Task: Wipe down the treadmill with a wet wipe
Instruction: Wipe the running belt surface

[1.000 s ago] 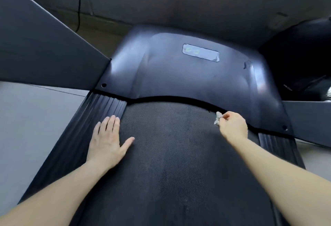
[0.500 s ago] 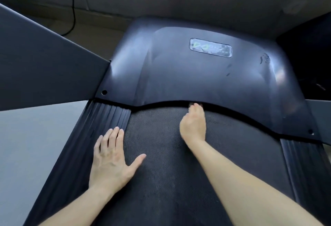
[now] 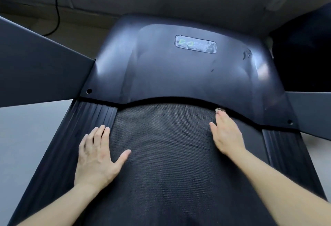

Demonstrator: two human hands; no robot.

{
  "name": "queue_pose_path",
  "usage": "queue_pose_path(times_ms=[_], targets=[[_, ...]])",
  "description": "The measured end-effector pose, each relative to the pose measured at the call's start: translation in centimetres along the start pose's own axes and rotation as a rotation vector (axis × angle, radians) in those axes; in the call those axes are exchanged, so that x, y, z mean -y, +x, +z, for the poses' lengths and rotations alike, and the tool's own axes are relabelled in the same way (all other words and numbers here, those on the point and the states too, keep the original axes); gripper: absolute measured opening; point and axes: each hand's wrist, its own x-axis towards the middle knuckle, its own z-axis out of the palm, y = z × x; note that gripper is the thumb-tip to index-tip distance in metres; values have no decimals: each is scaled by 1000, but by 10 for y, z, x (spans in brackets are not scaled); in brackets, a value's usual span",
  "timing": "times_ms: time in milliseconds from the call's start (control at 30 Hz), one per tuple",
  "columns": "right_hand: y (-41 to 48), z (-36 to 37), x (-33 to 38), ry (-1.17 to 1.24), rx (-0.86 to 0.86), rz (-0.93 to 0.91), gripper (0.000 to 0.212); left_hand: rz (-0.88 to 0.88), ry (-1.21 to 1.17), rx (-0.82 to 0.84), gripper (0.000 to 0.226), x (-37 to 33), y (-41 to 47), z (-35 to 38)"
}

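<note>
Both hands lie on the treadmill belt, left hand at its left edge, right hand near the motor cover behind it.

The treadmill is dark, seen from above along its length. Its belt is black with a fine dotted texture and runs up the middle to a curved seam under a smooth, glossy motor cover, which bears a small rectangular label with green marks. Ribbed side rails flank the belt on both sides. The wipe shows only as a small pale crumpled bit at the seam, right of centre, mostly hidden; its full shape cannot be told.
</note>
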Motion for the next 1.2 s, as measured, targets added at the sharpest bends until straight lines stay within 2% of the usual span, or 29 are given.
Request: queue_pose_path(times_ms=[133, 267, 433, 500, 567, 733, 833, 900, 967, 1033, 1133, 1200], targets=[[-58, -12, -69, -16, -107, 282, 51, -3, 2, -12, 102, -4, 1, 0], [-48, -3, -49, 69, -204, 525, 52, -10, 9, -5, 103, -3, 0, 0], [-18, -39, -41, 332, -178, 868, 18, -1, 5, -14, 103, -1, -1, 1], [-10, -46, -27, 446, -195, 935, 23, -2, -2, -17, 103, -2, -1, 0], [3, -45, 5, 485, -179, 872, 22, -1, -4, -17, 103, -4, -1, 0], [47, -30, 161, 629, -10, 437, 13, -1, -8, -12, 102, -3, -1, 1], [52, -22, 263, 578, 172, 143, 14, -2, -16, -16, 100, -2, -1, 0], [43, -23, 297, 527, 250, -13, 16, -5, -32, -23, 96, -2, 0, 0], [39, -26, 293, 450, 267, -86, 16, -7, -53, -29, 94, -1, -1, 0], [38, -30, 258, 337, 252, -82, 12, -4, -53, -25, 93, 1, -1, 0], [31, -31, 168, 246, 164, 81, 5, 0, -43, -24, 94, 0, -1, 0], [16, -33, 99, 189, 95, 217, 14, -3, -47, -31, 94, 0, 0, 0]])
